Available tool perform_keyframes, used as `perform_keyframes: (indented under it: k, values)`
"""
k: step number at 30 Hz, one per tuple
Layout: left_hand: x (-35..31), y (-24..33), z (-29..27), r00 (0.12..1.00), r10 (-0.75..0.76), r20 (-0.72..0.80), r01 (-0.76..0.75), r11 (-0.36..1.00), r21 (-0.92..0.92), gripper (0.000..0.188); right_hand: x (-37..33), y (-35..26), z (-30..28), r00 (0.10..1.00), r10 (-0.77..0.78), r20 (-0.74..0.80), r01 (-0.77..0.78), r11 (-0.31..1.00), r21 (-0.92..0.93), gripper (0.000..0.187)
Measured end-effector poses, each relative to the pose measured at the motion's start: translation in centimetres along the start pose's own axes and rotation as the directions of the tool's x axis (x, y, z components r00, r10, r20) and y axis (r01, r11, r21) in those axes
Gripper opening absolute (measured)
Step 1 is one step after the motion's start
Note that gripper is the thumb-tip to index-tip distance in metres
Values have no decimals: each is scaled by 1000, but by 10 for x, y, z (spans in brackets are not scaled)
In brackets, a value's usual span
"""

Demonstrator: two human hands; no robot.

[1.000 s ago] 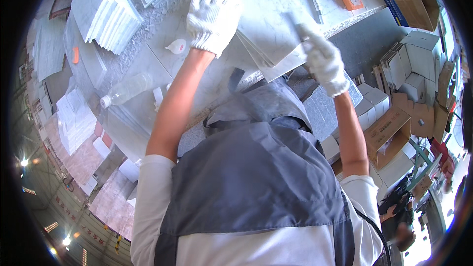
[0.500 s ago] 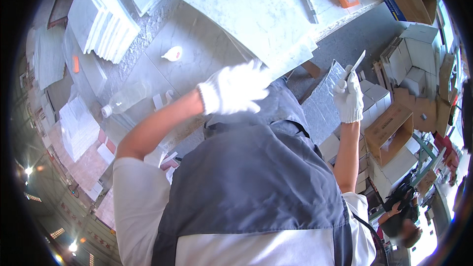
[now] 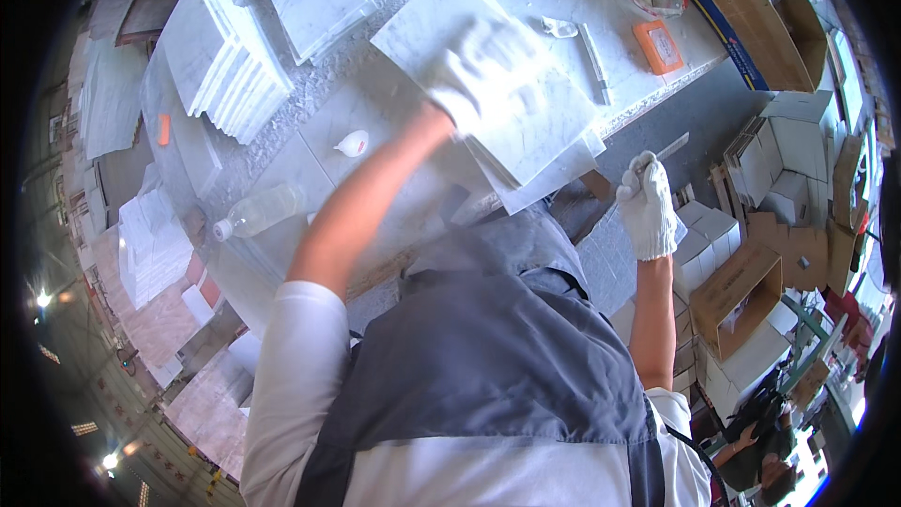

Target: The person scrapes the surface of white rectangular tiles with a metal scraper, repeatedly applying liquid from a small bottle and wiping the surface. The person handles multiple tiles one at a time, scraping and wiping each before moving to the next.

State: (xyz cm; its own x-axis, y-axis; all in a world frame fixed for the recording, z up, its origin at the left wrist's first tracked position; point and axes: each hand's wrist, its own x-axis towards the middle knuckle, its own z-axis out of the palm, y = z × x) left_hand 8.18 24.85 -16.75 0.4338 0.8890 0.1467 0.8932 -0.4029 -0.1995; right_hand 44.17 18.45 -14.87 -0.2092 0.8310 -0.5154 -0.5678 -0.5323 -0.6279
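Observation:
Both of my hands wear white knitted gloves. My left hand point(image 3: 493, 70) is over a square white marble tile point(image 3: 554, 127) with grey veins, blurred by motion, its fingers looking stretched out and flat. Whether it touches the tile I cannot tell. That tile lies on another pale tile point(image 3: 514, 199), whose corner juts past the bench edge. My right hand point(image 3: 648, 207) is closed, off the bench to the right, with a thin flat blade point(image 3: 674, 145) sticking out of it; the handle is hidden in the fist.
Stacked marble tiles point(image 3: 225, 66) stand at the left, with a clear plastic bottle point(image 3: 258, 211) and a small white squeeze bottle point(image 3: 353, 144) nearby. An orange box point(image 3: 658, 47) and a grey marker-like stick point(image 3: 595, 63) lie right. Cartons point(image 3: 737, 300) crowd the floor at right.
My left hand has swung forward from near my body to over the tile. My right hand has lowered slightly, its blade tilting more level. The view has shifted, showing more of the bench's far side.

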Motion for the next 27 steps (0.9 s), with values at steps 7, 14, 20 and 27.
perform_keyframes:
  k: [7, 14, 20, 27]
  values:
    - [23, -77, 6, 908, -393, 144, 405, 912, -62, 79, -10, 6, -28, 991, -80, -103, 62, 984, -165, 23]
    - [-2, 149, -50, 972, 88, -216, -227, 139, -964, 59, 11, -10, 5, 990, -104, -90, 101, 994, -41, 22]
    - [-70, 112, -93, 993, -116, -24, 48, 581, -813, 31, 11, -30, 39, 986, -161, -41, 140, 937, -319, 25]
    - [-71, 82, -114, 840, -524, -144, 315, 686, -656, 27, 27, -13, 70, 991, -129, -47, 100, 912, -399, 29]
